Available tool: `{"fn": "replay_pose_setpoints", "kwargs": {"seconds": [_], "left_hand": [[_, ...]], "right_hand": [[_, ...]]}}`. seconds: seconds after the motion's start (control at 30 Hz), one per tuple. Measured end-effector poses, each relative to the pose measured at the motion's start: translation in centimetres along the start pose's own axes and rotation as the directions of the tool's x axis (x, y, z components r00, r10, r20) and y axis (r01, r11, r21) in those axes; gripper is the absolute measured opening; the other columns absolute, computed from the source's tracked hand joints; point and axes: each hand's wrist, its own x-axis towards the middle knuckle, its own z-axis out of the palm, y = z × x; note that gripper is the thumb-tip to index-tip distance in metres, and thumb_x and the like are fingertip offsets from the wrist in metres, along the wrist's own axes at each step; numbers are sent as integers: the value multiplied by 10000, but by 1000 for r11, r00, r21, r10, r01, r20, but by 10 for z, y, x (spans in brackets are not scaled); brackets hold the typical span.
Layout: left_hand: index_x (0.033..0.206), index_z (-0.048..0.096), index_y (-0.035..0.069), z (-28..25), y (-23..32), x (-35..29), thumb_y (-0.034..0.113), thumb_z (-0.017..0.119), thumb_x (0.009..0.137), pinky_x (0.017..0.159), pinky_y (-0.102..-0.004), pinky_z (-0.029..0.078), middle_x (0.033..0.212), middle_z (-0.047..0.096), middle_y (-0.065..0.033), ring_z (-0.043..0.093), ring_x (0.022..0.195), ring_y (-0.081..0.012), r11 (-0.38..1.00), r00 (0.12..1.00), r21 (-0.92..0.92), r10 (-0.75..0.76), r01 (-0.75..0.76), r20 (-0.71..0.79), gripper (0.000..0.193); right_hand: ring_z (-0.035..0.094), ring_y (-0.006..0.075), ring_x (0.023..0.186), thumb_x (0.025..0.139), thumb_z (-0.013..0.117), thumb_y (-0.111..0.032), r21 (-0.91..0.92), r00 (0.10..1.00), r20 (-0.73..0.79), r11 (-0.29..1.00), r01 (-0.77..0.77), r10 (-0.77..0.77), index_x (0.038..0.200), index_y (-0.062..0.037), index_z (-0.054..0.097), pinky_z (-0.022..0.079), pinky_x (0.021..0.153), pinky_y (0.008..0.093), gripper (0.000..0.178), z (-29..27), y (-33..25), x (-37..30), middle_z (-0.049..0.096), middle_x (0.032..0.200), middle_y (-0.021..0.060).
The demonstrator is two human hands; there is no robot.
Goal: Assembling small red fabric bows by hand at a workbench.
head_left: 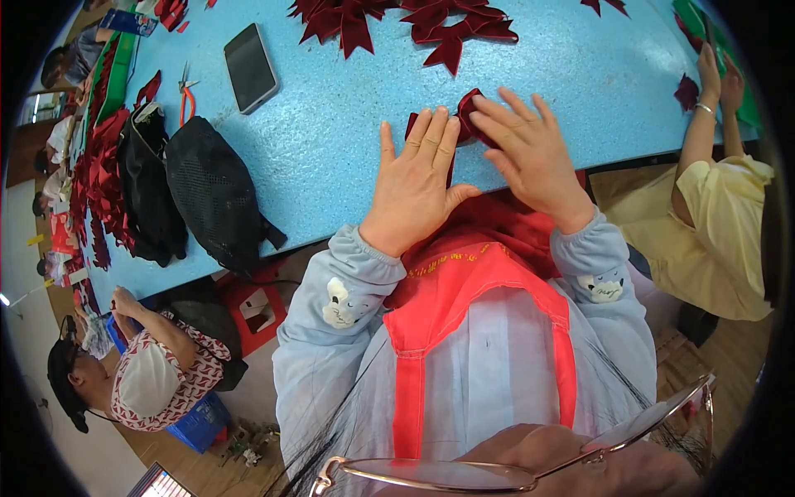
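A dark red velvet ribbon piece, looped like a bow, lies at the table's near edge under my hands. My left hand rests palm down over its left part, with the fingers stretched out and the thumb pointing right. Beside it, my right hand has its fingers spread, and the fingertips reach the loop on the right. Neither hand is closed round the velvet. Much of the piece is hidden beneath the fingers. Farther back on the table lie several finished-looking dark red velvet bows with notched tails.
On the blue table are a phone, orange-handled pliers and a black mesh bag. Red ribbons pile up at left. One co-worker sits at left; another, in yellow, works at right.
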Motion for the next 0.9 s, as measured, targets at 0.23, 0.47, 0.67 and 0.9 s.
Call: {"fn": "replay_pose_setpoints", "kwargs": {"seconds": [0.23, 0.47, 0.67, 0.9], "left_hand": [[1244, 483, 29, 1, -7, 21, 329, 632, 802, 993, -523, 280, 1242, 510, -127, 457, 1169, -310, 997, 979, 56, 61, -51, -192, 555], [968, 623, 86, 13, -7, 47, 219, 705, 704, 671, -366, 349, 836, 549, -35, 503, 785, -236, 979, 941, -189, -130, 72, -312, 307], [951, 630, 108, 18, -8, 46, 195, 707, 700, 672, -372, 349, 830, 544, -23, 499, 778, -231, 979, 941, -193, -126, 66, -314, 277], [920, 625, 119, 22, -9, 46, 179, 709, 695, 663, -375, 341, 816, 534, -15, 491, 761, -227, 983, 950, -179, -93, 40, -298, 248]], "right_hand": [[542, 283, 989, 777, 590, -22, 362, 991, 109, 925, -115, 80, 1147, -40, 533, 443, 849, 316, 375, 18, 27, 45, 572, 1077, 91], [545, 260, 853, 768, 601, -26, 567, 988, 48, 810, -148, 147, 988, -28, 569, 443, 783, 338, 222, 24, 21, 40, 574, 914, 86], [551, 267, 814, 778, 601, -37, 435, 996, 84, 900, -10, -30, 902, -19, 581, 449, 707, 330, 126, 24, 31, 42, 588, 894, 89], [560, 295, 657, 830, 589, -130, 459, 984, 46, 871, -175, 173, 827, -43, 581, 441, 583, 361, 87, 32, 18, 33, 573, 706, 117]]}}
